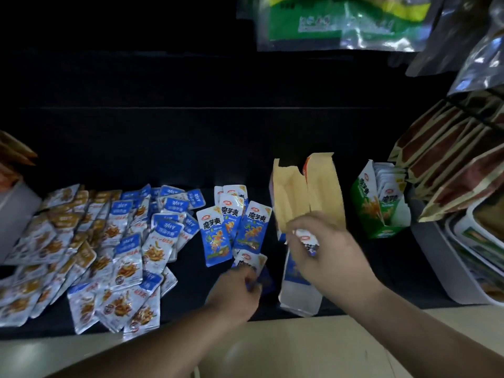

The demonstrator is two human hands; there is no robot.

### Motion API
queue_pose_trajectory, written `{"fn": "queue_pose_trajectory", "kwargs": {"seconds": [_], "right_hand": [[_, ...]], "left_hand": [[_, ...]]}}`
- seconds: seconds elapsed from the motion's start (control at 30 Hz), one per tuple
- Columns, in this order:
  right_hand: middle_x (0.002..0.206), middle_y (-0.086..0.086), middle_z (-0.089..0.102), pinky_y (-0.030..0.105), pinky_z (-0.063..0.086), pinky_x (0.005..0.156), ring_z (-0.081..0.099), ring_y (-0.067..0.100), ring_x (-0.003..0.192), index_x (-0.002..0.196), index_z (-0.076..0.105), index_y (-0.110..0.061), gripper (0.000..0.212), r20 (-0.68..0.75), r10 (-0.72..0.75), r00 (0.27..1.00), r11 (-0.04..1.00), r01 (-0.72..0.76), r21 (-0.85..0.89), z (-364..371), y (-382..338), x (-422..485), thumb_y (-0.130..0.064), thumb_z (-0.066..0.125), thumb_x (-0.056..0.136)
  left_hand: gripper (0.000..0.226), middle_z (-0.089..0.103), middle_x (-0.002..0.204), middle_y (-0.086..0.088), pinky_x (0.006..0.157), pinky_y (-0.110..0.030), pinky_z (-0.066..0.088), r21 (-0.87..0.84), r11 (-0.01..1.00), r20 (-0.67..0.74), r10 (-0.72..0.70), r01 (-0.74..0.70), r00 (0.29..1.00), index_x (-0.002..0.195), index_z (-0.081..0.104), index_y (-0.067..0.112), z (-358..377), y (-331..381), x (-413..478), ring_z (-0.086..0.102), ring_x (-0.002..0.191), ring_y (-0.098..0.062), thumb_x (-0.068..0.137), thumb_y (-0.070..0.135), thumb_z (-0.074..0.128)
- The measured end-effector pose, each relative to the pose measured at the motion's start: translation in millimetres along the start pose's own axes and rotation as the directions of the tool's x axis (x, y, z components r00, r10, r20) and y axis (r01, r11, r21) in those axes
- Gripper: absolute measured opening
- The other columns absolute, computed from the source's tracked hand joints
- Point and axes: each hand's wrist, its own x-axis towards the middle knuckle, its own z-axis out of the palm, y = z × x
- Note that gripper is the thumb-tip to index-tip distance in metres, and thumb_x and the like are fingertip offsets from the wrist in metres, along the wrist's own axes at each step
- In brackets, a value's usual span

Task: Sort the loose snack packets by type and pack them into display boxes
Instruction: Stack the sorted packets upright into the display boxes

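Probably a shop — snack packets (131,241) heaped, bags (341,20) hanging.

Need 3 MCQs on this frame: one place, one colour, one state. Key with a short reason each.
1. Where is the green box relative to the open box?
A. To its left
B. To its right
C. Inside it

2. What colour is the inside of the open box's flaps?
A. Cream
B. Red
C. Black

3. What is the right hand doing?
A. Lying flat and empty
B. Gripping the green box
C. Holding a packet at the open box

Key:
1 B: the green box stands further right, with a gap between the two.
2 A: the raised flaps show a cream inside.
3 C: its fingers pinch a packet in front of the open box's mouth.
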Motion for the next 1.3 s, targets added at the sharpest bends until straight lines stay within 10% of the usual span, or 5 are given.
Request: {"fn": "queue_pose_trajectory", "kwargs": {"seconds": [0.23,0.43,0.7,0.97,1.3], "right_hand": [[0.118,-0.014,0.066,0.011,0.046,0.076,0.065,0.004,0.103,0.12,0.065,-0.033,0.028,0.415,0.375,0.829,0.889,-0.448,0.091,96.4,-46.7,1.1,-0.038,0.064,0.093],[0.109,-0.013,0.06,0.033,0.051,0.089,0.062,0.01,0.105,0.114,0.066,-0.034,0.032,0.391,0.311,0.866,0.948,-0.31,-0.069,122.6,-14.4,20.7,-0.057,0.053,0.096],[0.138,-0.008,0.051,0.03,0.043,0.097,0.052,0.015,0.125,0.143,0.049,-0.034,0.044,0.385,0.395,0.834,0.905,-0.425,-0.009,125.3,-17.2,51.8,-0.051,0.043,0.103],[0.172,0.007,0.005,0.051,0.012,0.126,0.003,0.031,0.158,0.163,0.018,-0.03,0.062,0.361,0.649,0.67,0.749,-0.646,-0.148,181.9,3.0,100.7,-0.056,0.02,0.107],[0.126,-0.002,0.052,0.041,0.041,0.11,0.051,0.023,0.127,0.131,0.061,-0.019,0.031,0.188,0.421,0.888,0.894,-0.441,0.081,185.6,26.0,88.6,-0.029,0.055,0.102]], "left_hand": [[0.044,0.048,0.125,0.005,0.081,-0.035,0.053,0.158,0.983,-0.104,-0.077,0.093,0.992,0.12,0.058,0.028,-19.5,-43.2,17.2,0.059,0.111,-0.021,0.081,0.045,0.071],[0.032,0.067,0.106,0.01,0.077,-0.033,0.056,0.122,0.985,-0.049,-0.116,0.122,0.992,0.103,0.058,0.029,-12.9,-47.1,35.3,0.068,0.094,-0.017,0.08,0.05,0.066],[0.031,0.067,0.064,-0.004,0.056,-0.025,0.048,-0.66,0.75,-0.176,-0.222,0.053,0.959,0.07,0.064,0.013,-62.7,-60.6,57.0,0.058,0.057,-0.011,0.07,0.011,0.095],[0.023,0.069,0.082,0.005,0.064,-0.031,0.053,-0.221,0.958,-0.327,-0.251,0.184,0.911,0.08,0.061,0.025,-58.5,-65.6,104.1,0.067,0.076,-0.016,0.086,0.038,0.08],[0.054,0.058,0.129,-0.002,0.087,-0.035,0.046,0.151,0.989,-0.399,0.053,0.009,0.915,0.138,0.053,0.025,-51.4,-44.6,111.2,0.055,0.117,-0.027,0.088,0.034,0.071]]}}
